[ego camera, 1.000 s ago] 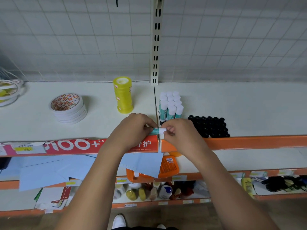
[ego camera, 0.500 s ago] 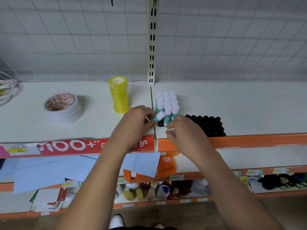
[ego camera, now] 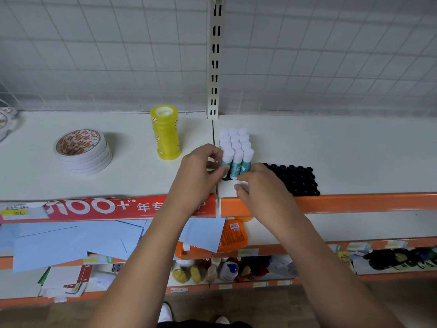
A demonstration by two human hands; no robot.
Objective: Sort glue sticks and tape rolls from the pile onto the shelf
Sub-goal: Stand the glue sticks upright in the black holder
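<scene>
The glue stick [ego camera: 227,159] stands on the shelf [ego camera: 343,157], at the front left of the bunch of glue sticks [ego camera: 236,142]. The left grip [ego camera: 199,171] pinches it. The right grip [ego camera: 260,185] pinches a small white thing [ego camera: 241,185] near the black caps [ego camera: 295,179].

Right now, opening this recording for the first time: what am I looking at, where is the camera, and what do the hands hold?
No machine here: a person's two bare hands, filmed by one head-worn camera looking down at a shop shelf. On it stand a block of glue sticks, a yellow tape stack, a pile of white tape rolls and a block of black caps. The left hand grips the front-left stick, upright in the block. The right hand pinches a white bit, too small to name.
</scene>
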